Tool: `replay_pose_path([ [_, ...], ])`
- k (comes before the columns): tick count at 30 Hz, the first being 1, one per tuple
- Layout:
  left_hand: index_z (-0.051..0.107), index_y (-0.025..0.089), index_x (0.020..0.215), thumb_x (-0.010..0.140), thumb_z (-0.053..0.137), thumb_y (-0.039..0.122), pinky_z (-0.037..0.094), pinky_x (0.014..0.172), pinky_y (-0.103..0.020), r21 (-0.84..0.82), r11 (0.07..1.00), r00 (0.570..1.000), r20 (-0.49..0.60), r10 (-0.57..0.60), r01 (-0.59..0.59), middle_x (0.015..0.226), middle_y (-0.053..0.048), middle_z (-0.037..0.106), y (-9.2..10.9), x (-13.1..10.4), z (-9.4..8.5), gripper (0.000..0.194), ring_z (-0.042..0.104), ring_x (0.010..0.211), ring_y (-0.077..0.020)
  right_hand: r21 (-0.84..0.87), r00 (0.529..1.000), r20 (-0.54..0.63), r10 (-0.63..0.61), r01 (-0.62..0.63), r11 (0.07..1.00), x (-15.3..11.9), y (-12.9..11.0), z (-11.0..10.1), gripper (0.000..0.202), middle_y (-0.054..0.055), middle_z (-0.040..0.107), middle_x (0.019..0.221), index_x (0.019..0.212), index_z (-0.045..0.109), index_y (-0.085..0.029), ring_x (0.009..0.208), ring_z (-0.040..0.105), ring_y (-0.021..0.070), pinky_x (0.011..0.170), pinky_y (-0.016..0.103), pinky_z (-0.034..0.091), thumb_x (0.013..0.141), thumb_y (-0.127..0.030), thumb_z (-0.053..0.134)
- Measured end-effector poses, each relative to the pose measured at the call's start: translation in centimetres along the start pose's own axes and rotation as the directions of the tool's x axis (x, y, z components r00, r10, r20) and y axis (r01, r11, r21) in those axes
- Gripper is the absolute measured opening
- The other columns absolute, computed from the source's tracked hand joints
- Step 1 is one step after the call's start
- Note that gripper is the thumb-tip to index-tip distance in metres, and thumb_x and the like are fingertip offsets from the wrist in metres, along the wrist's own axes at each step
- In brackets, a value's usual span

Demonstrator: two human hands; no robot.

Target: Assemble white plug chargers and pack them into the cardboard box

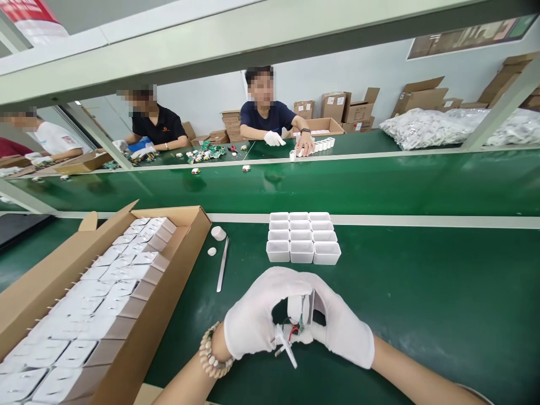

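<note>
My left hand (253,318) and my right hand (348,329), both in white gloves, meet in front of me with fingers curled around one white plastic charger housing (297,310). A bit of green circuit board and a red wire show at its lower side. Below hangs a white plug piece (287,350) with metal pins, close to my left fingers. The fingertips partly hide how these parts join. Just beyond my hands, several white open-topped cases (301,252) stand in a tight block. Metal tweezers (223,267) lie to the left, beside a small white cap (218,233) and a white disc (211,251).
A long cardboard box (166,292) on the left holds rows of white charger units (113,298) with pins. Past the bench's pale edge runs a green conveyor belt (379,183) with small parts on it. Co-workers sit across it, under a metal beam (270,42).
</note>
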State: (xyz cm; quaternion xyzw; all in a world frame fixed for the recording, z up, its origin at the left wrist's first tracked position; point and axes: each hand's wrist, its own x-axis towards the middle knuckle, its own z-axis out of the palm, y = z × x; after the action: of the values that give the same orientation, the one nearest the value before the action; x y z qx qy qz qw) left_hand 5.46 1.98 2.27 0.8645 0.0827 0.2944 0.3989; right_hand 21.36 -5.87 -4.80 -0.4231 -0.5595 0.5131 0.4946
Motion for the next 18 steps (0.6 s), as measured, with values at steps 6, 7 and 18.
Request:
replay_pose_path([
  [6, 0.059, 0.026, 0.114, 0.067, 0.078, 0.028, 0.047, 0.088, -0.037, 0.052, 0.999, 1.0, 0.02, 0.006, -0.007, 0.081, -0.004, 0.067, -0.1, 0.5, 0.2, 0.051, 0.063, 0.093, -0.0254, 0.009, 0.998, -0.013, -0.055, 0.055, 0.998, 0.0, 0.3, 0.1, 0.057, 0.005, 0.053, 0.121, 0.125, 0.044, -0.028, 0.108, 0.056, 0.0234, 0.09, 0.038, 0.051, 0.075, -0.016, 0.067],
  [7, 0.059, 0.025, 0.113, 0.067, 0.078, 0.029, 0.047, 0.087, -0.036, 0.047, 0.999, 1.0, 0.015, 0.026, -0.027, 0.082, -0.004, 0.067, -0.2, 0.5, 0.2, 0.05, 0.063, 0.092, -0.0248, 0.009, 0.998, -0.016, -0.062, 0.062, 0.998, 0.1, 0.3, 0.1, 0.056, 0.006, 0.053, 0.121, 0.125, 0.044, -0.028, 0.108, 0.056, 0.0235, 0.091, 0.038, 0.051, 0.075, -0.016, 0.067],
  [18, 0.057, 0.022, 0.103, 0.073, 0.072, 0.036, 0.047, 0.086, -0.033, 0.08, 0.989, 0.992, 0.032, 0.125, -0.127, 0.086, -0.004, 0.064, -0.7, 0.6, 0.5, 0.036, 0.06, 0.093, -0.0201, 0.024, 0.993, -0.012, -0.115, 0.115, 0.993, 0.1, 0.1, 0.1, 0.056, 0.007, 0.05, 0.123, 0.126, 0.043, -0.028, 0.111, 0.054, 0.0241, 0.093, 0.039, 0.049, 0.076, -0.011, 0.065],
])
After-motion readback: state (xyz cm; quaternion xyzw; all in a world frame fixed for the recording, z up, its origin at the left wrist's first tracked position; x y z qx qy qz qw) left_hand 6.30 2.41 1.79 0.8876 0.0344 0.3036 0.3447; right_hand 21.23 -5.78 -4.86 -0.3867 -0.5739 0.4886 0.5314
